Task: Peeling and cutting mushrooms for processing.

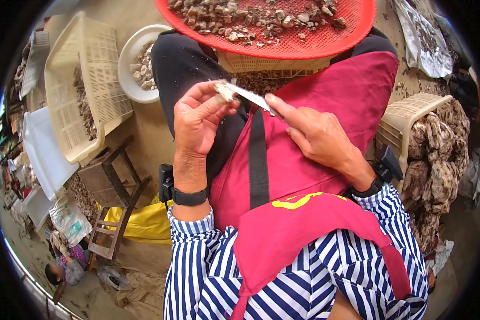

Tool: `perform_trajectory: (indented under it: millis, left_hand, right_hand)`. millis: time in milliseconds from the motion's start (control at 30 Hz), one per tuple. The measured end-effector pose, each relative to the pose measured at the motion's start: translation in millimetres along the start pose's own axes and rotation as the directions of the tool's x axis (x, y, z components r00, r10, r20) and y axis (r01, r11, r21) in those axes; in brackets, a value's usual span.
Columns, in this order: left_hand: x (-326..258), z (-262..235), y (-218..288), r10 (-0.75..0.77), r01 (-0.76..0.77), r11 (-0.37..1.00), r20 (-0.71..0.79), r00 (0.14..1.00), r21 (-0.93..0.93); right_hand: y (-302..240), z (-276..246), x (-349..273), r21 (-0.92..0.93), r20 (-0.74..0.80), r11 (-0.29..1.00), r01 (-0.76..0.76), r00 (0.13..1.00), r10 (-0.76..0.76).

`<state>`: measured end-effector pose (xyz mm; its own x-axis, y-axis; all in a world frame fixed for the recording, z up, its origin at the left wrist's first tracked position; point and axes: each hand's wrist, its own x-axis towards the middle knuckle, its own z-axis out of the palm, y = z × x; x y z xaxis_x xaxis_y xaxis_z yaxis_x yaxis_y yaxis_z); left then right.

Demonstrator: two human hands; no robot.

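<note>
My left hand [199,116] pinches a small whitish, rough chunk [225,90] between thumb and fingers, above my lap. Its exact kind I cannot make out. In my right hand [322,130] is a knife [251,97], its blade pointing left and its edge at the chunk. The index finger lies along the knife's back, and most of the handle is hidden in my grip. Just beyond my hands, a red mesh tray [325,47] holds many brownish and pale chunks [218,21]. Under both hands spreads a dark pink apron [325,96].
A white basin [127,69] of pale pieces and a cream plastic basket [104,64] stand at left. Nearer is a wooden stool [104,184]. On the right, another crate [410,114] sits against large brown, gnarled lumps [437,154]. A person [72,264] is at far lower left.
</note>
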<state>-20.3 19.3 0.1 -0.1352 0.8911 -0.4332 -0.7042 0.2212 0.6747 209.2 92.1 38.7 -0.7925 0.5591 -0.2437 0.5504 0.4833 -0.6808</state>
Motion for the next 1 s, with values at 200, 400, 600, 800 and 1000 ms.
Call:
perform_trajectory:
  millis: [200, 400, 600, 800, 1000]
  left_hand:
    - [-1, 1, 1, -0.044, 0.043, 0.999, 0.021, 0.999, 0.006]
    - [0, 10, -3, 0.011, -0.007, 0.995, -0.042, 0.999, 0.096]
    - [0, 15, -1, 0.013, -0.004, 0.993, -0.074, 0.997, 0.115]
    - [0, 15, -1, -0.018, 0.028, 0.987, -0.066, 0.998, 0.160]
    - [-1, 18, -1, -0.013, 0.032, 0.966, -0.076, 0.997, 0.255]
  right_hand:
    - [5, -3, 1, 0.017, -0.042, 0.998, 0.053, 0.998, -0.052]
    - [10, -3, -4, -0.026, -0.008, 0.995, 0.094, 0.995, -0.094]
    - [12, -1, -4, -0.085, -0.051, 0.994, 0.071, 0.996, -0.076]
    - [8, -1, -2, -0.196, -0.082, 0.979, 0.053, 0.994, -0.070]
    - [10, 4, 3, -0.146, -0.103, 0.988, 0.044, 0.993, -0.059]
